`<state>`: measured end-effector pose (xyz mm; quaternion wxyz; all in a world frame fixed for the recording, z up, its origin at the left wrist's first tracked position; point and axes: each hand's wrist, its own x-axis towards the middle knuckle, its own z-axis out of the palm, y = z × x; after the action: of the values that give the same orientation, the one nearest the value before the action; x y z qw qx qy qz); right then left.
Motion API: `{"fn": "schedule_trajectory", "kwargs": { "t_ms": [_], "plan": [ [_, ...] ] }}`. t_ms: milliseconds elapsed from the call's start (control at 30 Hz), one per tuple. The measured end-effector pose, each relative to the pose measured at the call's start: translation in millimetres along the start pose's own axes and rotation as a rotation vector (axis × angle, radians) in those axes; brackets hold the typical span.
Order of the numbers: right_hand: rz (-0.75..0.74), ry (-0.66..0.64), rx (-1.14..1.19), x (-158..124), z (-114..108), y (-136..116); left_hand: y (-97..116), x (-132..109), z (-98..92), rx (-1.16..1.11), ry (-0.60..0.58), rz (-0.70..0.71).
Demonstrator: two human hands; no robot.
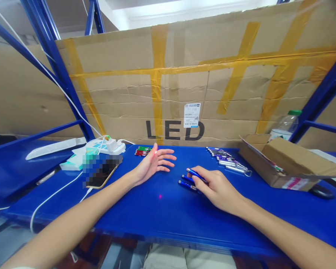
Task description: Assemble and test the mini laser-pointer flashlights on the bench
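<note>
My right hand (217, 188) is closed around a blue laser penlight (195, 173), whose front end points left. Two more blue penlights (187, 185) lie on the blue table (145, 220) just under and beside those fingers. My left hand (154, 164) is raised over the table with fingers spread and nothing in it. A red glow shows at its thumb, and a pink-red dot of light falls on the table below. Behind that hand lie green and red penlights (141, 151). To the right rests a row of purple and silver penlights (226, 160) with small clips.
At the left are a phone (105, 173), a tissue pack (72, 161), a white power strip (112, 147) and loose cables. An open cardboard box (285, 164), a bottle (285, 125) and a black mouse (321, 191) stand at the right. Taped cardboard (123, 101) walls the back.
</note>
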<state>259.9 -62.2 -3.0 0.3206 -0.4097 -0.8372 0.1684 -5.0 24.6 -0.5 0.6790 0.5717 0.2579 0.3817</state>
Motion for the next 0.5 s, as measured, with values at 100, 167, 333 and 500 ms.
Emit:
{"fn": "schedule_trajectory", "kwargs": {
  "t_ms": [100, 167, 333, 500],
  "plan": [
    [-0.036, -0.090, 0.019, -1.0, -0.9, -3.7, 1.3, 0.2, 0.1, 0.000, 0.001, 0.002],
    [-0.059, -0.169, 0.029, -0.5, -0.9, -4.9, 2.4, -0.1, 0.4, -0.001, 0.002, 0.001],
    [0.035, -0.117, -0.051, 3.2, -0.3, -1.8, 2.6, -1.4, 2.0, -0.027, -0.022, -0.021],
    [-0.015, -0.223, -0.037, 2.3, 2.2, -2.9, 0.7, -0.8, 1.5, -0.027, -0.041, -0.033]
  ]
}}
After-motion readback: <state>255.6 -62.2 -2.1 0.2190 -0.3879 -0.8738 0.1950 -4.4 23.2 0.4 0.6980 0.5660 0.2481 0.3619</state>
